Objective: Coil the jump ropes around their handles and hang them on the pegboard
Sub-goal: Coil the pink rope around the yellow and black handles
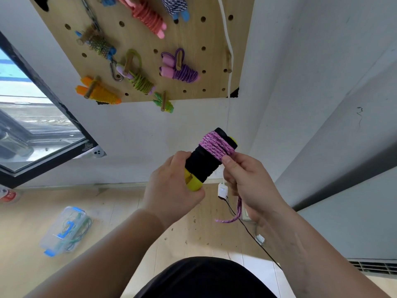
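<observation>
My left hand (171, 190) grips the yellow ends of a pair of black jump-rope handles (200, 165), held slanting up to the right. A pink speckled rope (214, 145) is wound in several turns around the upper part of the handles. My right hand (249, 181) pinches the rope at the coil, and a short loose loop of rope (233, 216) hangs below that hand. Above, the wooden pegboard (193, 35) on the wall carries several coiled ropes, among them orange (101, 92), green (137, 76) and purple (182, 70).
A bare wooden peg (229, 62) sticks out at the pegboard's right side beside a white cable (227, 39). On the wooden floor lie a clear plastic box with blue clips (64, 230), a white charger (222, 190) and a black cord. A window (32, 125) is at left.
</observation>
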